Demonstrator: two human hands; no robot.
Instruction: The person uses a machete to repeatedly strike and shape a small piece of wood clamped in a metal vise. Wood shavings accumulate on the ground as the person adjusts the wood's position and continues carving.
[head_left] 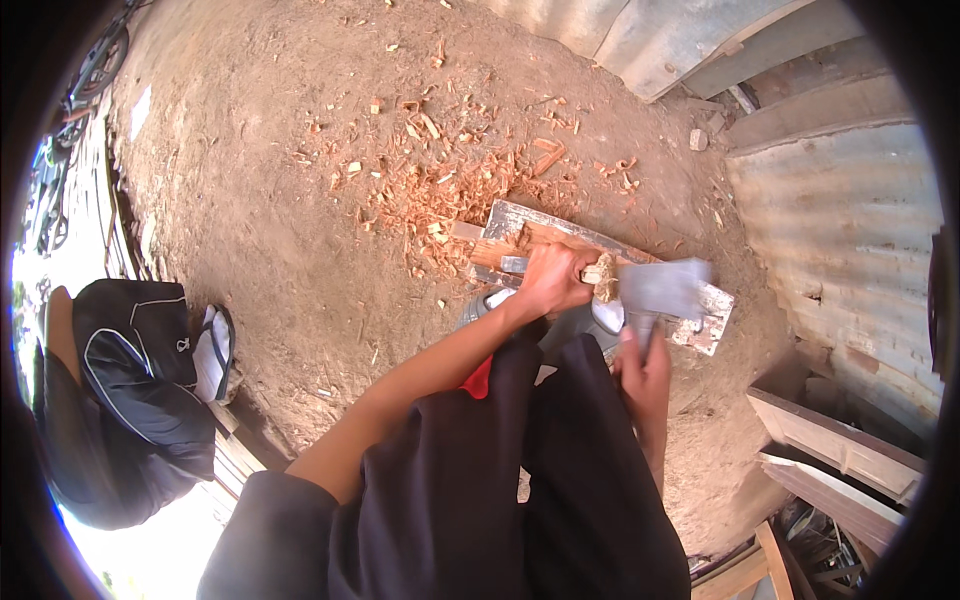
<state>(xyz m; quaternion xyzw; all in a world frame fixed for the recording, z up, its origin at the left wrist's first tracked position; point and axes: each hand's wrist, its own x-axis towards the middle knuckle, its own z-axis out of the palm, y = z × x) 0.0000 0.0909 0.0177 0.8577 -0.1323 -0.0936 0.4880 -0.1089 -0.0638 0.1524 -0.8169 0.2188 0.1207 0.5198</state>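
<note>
Wrapped round a chisel, my left hand [553,279] lies over the wooden plank [716,322] with worn white paint. The chisel's flat metal blade [513,264] sticks out on the left of my fist, and its frayed wooden handle end [602,274] on the right. Lower right, my right hand [641,368] grips the handle of a tool with a broad grey head [664,288]. Motion blurs that head, beside the chisel's handle end; I cannot tell whether they touch. Orange-brown wood [545,236] shows on the plank, partly hidden by my left hand.
Wood shavings [460,195] litter the dirt floor beyond the plank. At left sits another person in black clothing [140,370], a sandalled foot [213,352] beside them. Corrugated metal sheets [850,250] stand at right, above a wooden drawer-like box [835,440].
</note>
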